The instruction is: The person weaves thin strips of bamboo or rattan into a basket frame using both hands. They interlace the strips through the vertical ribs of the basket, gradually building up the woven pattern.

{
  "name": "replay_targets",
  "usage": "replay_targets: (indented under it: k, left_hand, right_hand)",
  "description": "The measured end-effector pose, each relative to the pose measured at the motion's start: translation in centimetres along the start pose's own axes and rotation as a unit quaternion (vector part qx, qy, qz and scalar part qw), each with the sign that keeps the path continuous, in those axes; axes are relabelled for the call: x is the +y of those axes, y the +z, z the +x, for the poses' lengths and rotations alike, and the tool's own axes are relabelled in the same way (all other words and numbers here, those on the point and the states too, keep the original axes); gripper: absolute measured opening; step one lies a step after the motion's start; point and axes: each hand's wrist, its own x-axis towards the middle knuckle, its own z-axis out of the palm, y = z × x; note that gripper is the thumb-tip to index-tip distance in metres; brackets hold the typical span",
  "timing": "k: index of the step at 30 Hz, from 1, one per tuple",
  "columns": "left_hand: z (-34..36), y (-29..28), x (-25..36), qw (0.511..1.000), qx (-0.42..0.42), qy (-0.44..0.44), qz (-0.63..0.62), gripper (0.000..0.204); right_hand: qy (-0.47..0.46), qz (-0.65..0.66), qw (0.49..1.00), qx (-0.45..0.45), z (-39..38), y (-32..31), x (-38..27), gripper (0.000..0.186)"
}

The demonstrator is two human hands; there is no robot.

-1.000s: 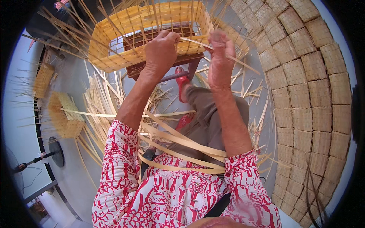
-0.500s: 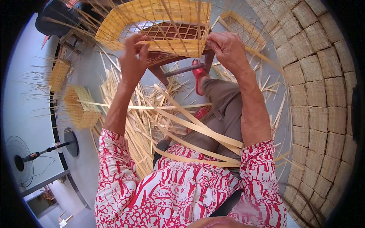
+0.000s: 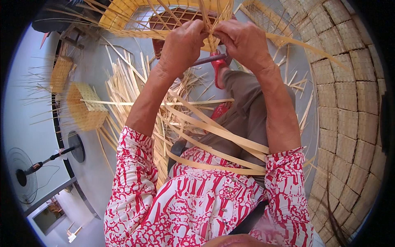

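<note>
A half-woven yellow bamboo basket (image 3: pixel 116 13) with long upright strips rests on a dark red wooden stool (image 3: pixel 158 45) at the top of the view. My left hand (image 3: pixel 181 46) is closed at the basket's near right corner, fingertips pinching the strips there. Facing it across the same corner, my right hand (image 3: pixel 246 46) is closed on a flat bamboo strip (image 3: pixel 306 44), whose loose end runs out to the right. My fingertips nearly meet, and they partly hide the weave between them.
Loose bamboo strips (image 3: pixel 131 90) lie heaped on the floor at left; several longer ones (image 3: pixel 214 131) cross my lap. Other unfinished baskets (image 3: pixel 87 108) stand farther left, near a fan (image 3: pixel 21 177). Stacked woven panels (image 3: pixel 343 107) line the right side. Another partly woven piece (image 3: pixel 263 18) lies behind the stool.
My left hand has moved right, from the basket's near side to its corner beside my right hand. The basket has shifted slightly away, and the strip's tail has swung farther right.
</note>
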Motion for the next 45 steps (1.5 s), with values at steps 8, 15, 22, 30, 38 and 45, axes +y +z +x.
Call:
replay_targets:
  k: [8, 15, 22, 30, 38, 45]
  left_hand:
    - [0.1, -0.1, -0.8, 0.996, -0.014, 0.042, 0.082, 0.012]
    - [-1.4, -1.6, -0.7, 0.997, -0.058, -0.009, -0.040, 0.007]
    - [-4.0, -3.9, -0.8, 0.987, -0.139, 0.023, -0.078, 0.001]
    - [-1.3, -5.3, -0.3, 0.984, -0.148, 0.022, -0.101, 0.014]
    - [-2.7, -4.2, 0.9, 0.981, 0.028, -0.169, -0.095, 0.010]
    - [-3.3, -3.7, -1.0, 0.981, 0.083, -0.138, -0.103, 0.008]
  right_hand:
    - [-0.044, -0.063, 0.997, -0.005, 0.4, 0.5, 0.5, 0.013]
    - [0.018, -0.082, 0.995, -0.047, 0.2, 1.0, 0.6, 0.035]
    - [-0.013, -0.066, 0.988, -0.141, 0.2, 2.5, 0.1, 0.056]
    - [-0.010, -0.015, 0.992, -0.128, 1.2, 1.2, 0.6, 0.057]
    - [-0.047, -0.015, 0.990, 0.134, 2.1, -0.1, -2.3, 0.033]
    - [0.419, 0.474, 0.774, -0.002, -0.5, 5.1, -1.2, 0.020]
